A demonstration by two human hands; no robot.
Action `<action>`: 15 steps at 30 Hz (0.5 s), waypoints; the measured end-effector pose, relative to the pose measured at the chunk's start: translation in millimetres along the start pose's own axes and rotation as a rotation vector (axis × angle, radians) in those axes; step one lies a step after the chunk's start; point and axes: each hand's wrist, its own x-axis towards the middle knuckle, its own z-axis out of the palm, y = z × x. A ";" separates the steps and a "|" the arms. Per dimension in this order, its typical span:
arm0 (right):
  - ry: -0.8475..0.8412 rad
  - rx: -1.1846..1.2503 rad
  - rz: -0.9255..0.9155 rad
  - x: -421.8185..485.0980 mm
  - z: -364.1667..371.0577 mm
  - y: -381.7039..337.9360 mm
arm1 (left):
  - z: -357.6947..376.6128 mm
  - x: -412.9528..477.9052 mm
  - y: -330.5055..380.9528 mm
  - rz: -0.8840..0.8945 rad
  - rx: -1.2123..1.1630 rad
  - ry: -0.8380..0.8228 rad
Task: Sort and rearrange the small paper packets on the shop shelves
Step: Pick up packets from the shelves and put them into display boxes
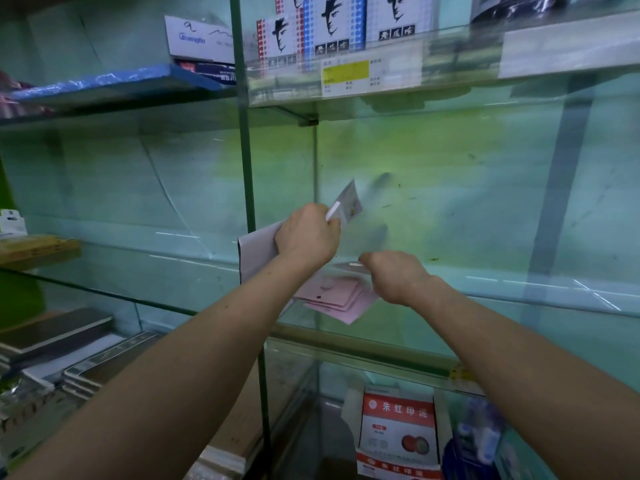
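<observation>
My left hand grips a stack of small paper packets, whose pale ends stick up past my fingers; a larger pale sheet hangs below the same hand. My right hand is curled and pinches a thin pale packet just above the glass shelf. Beneath both hands a loose pile of pink packets lies fanned out on that shelf, partly hidden by my right hand.
Boxed goods with black portrait prints stand on the glass shelf above, behind a yellow price label. A green metal upright divides the bays. Notebooks lie at lower left, a red-and-white box below.
</observation>
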 end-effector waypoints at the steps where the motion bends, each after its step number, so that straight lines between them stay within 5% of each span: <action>1: 0.006 -0.002 0.020 -5.3 -2.3 3.5 | -0.7 -1.1 0.9 0.008 -0.005 0.009; 15: 0.056 0.103 0.289 -84.2 -46.3 33.8 | 38.0 -30.2 36.9 0.086 -0.127 -0.101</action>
